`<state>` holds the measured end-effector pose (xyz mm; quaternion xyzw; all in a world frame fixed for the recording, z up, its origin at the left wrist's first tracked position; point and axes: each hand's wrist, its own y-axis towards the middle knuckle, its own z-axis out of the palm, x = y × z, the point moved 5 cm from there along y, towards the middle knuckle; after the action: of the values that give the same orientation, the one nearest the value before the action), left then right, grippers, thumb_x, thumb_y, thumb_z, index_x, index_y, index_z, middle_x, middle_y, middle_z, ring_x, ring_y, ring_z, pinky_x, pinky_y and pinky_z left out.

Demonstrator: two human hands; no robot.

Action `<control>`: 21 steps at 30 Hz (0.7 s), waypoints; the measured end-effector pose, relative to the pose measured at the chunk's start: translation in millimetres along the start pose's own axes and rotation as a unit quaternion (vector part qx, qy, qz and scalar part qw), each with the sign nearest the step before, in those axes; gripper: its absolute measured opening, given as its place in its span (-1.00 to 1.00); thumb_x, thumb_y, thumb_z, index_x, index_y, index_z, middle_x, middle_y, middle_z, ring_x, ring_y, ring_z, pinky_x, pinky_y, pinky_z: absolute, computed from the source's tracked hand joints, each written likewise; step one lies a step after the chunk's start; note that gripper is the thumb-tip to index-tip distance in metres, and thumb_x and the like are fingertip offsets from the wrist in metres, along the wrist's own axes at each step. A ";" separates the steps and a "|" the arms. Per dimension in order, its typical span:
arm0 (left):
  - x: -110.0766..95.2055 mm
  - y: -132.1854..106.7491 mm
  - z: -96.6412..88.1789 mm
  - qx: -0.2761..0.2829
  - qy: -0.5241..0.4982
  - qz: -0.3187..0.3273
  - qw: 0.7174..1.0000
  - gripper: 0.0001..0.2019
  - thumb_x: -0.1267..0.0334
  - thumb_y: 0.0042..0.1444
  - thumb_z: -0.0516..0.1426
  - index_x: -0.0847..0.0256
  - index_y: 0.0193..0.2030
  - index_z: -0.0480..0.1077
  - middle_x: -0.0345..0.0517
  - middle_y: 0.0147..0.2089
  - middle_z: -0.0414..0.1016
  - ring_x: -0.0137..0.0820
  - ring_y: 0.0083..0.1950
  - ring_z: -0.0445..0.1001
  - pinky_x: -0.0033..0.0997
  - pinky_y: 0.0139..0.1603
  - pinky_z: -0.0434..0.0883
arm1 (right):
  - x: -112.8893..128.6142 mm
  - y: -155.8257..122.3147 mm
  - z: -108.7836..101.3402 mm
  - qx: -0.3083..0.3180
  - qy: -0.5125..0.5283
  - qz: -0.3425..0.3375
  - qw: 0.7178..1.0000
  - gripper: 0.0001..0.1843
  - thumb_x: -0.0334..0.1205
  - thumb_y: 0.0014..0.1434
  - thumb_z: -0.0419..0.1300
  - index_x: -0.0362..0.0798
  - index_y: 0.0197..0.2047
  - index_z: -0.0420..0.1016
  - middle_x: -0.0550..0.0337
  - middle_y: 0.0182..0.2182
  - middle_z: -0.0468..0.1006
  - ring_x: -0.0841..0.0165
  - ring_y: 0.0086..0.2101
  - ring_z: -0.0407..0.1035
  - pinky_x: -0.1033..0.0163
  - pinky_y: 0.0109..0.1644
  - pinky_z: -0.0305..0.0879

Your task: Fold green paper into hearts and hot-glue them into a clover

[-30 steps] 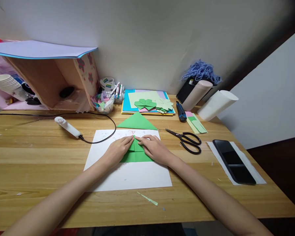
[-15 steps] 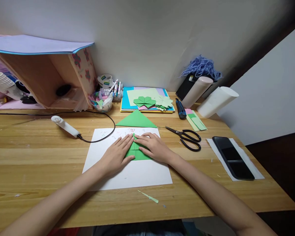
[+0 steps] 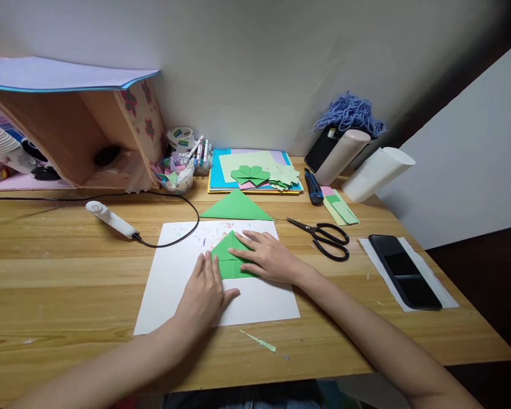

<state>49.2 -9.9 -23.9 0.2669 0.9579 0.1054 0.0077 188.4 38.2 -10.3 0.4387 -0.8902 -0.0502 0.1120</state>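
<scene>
A folded piece of green paper [image 3: 226, 254] lies flat on a white sheet [image 3: 255, 307], its point facing away from me and crease lines across it. My right hand [image 3: 270, 257] rests on its right side with the fingers stretched out, hiding that part. At its lower left edge, my left hand [image 3: 206, 289] lies with fingertips on the paper's border and the thumb held apart. Just beyond the sheet is a second green paper triangle [image 3: 237, 207]. Small coloured marks dot the top of the white sheet.
Black-handled scissors [image 3: 323, 236] and a phone [image 3: 404, 272] lie to the right. A white handheld device [image 3: 113, 220] with a black cable is at left. Behind are green paper clovers [image 3: 250, 175] on stacked coloured paper, a utility knife [image 3: 313, 187] and a cardboard box [image 3: 138, 119].
My left hand has slid left and toward me, from the middle of the folded green paper to its left edge, uncovering its left half. The right hand has hardly moved.
</scene>
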 end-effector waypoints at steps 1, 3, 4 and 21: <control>2.2 1.0 -4.2 -0.014 -0.004 -0.009 1.000 -0.39 -0.02 0.16 -0.09 0.64 -0.10 0.40 0.47 -0.09 0.44 0.01 0.01 0.41 -0.03 0.12 0.21 | 0.2 0.2 0.9 -0.003 0.000 0.001 1.000 -0.58 -0.03 0.23 -0.03 0.07 0.10 0.34 0.00 0.16 0.25 0.12 0.12 0.11 -0.01 0.05 0.17; 11.3 7.1 -12.4 -0.033 -0.027 -0.028 0.999 -0.53 0.10 0.21 -0.11 0.43 -0.33 0.48 0.24 -0.32 0.53 -0.15 -0.24 0.50 -0.08 0.05 0.26 | 0.4 1.4 3.0 -0.025 0.005 0.015 1.000 -0.63 -0.08 0.24 -0.03 0.09 0.05 0.39 0.03 0.13 0.29 0.15 0.11 0.14 0.01 0.02 0.21; 17.6 11.8 -15.3 -0.035 -0.040 -0.036 0.998 -0.55 0.15 0.22 -0.12 0.34 -0.46 0.47 0.12 -0.44 0.51 -0.23 -0.35 0.49 -0.11 0.00 0.29 | 0.7 2.4 4.0 -0.045 0.010 0.026 0.999 -0.66 -0.10 0.24 -0.03 0.08 0.01 0.43 0.04 0.11 0.32 0.17 0.09 0.16 0.03 0.01 0.23; 58.0 35.8 3.8 0.070 -0.289 -0.154 0.942 -0.77 0.09 0.05 0.08 0.18 -0.23 0.27 -0.19 -0.37 0.38 -0.33 -0.30 0.37 -0.42 -0.40 0.18 | -10.5 -4.1 -11.8 -0.227 0.267 0.158 0.923 -0.84 -0.14 0.12 0.16 -0.04 -0.27 0.39 0.08 -0.19 0.51 0.29 -0.20 0.36 0.13 -0.11 0.31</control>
<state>18.1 50.5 -17.7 0.1351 0.9488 -0.0462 0.2818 200.6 44.1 -1.2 0.2524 -0.8496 -0.1137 0.4489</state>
